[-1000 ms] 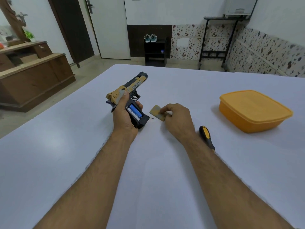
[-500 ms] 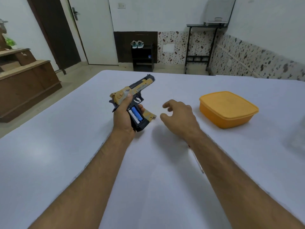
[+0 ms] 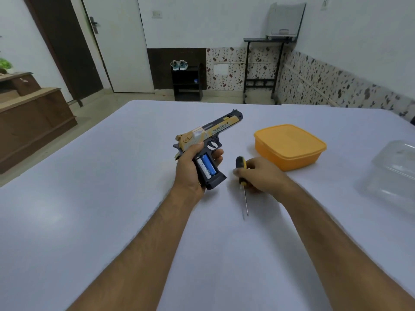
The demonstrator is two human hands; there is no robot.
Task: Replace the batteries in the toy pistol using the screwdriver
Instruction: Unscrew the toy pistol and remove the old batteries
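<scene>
Pale lilac-white and matte, the flat surface (image 3: 89, 221) fills most of the view, its far edge meeting a tiled floor. At the far right edge lies a clear plastic container (image 3: 395, 176), rounded at the corners and blurred, so what is in it cannot be told. Left of it, well apart, sits an orange plastic box (image 3: 289, 145), a shallow rounded rectangle with a smooth fitted lid, closed.

Near the middle, the toy pistol (image 3: 208, 135) is raised off the surface, tan and gold along the slide with dark printed lettering, black on the frame, trigger guard and grip. Its muzzle points far and to the right. The left hand (image 3: 193, 169) wraps the grip, thumb across the back under the slide and fingertips curling round the front below the trigger guard. The side of the grip is uncovered, and the batteries (image 3: 207, 166) lie lengthwise in the slot, glossy cylinders in blue and white.

Just right of the pistol's butt, apart from it, the right hand (image 3: 262, 178) curls round the screwdriver (image 3: 242, 173). Its handle is chunky black with a yellow band, the rounded black end sticking up past the fingers towards the far side. The thin bare-metal shaft runs down and nearward from the fist, and its tip is over or on the surface; which, the blur leaves unclear. The orange box is just beyond this hand.
</scene>
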